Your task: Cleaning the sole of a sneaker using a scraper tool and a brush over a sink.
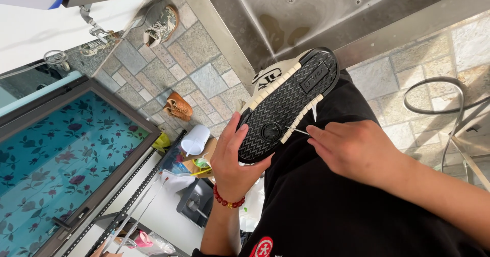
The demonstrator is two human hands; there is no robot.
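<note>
A cream and black sneaker [288, 101] is held sole-up against a black shirt. My left hand [230, 157] grips its heel end, thumb on the black tread, a red bead bracelet on the wrist. My right hand [354, 149] pinches a thin metal needle [297, 130] whose tip touches the cream edge of the sole. The shoe's upper is mostly hidden behind the sole.
A steel sink basin [316, 6] lies beyond the shoe on a stone-tiled floor. Brown shoes [178, 106] and a pair of worn sneakers [161, 24] lie on the tiles. A white cup [196, 139], a floral-lined tank [56, 155] and a hose loop [434, 98] are nearby.
</note>
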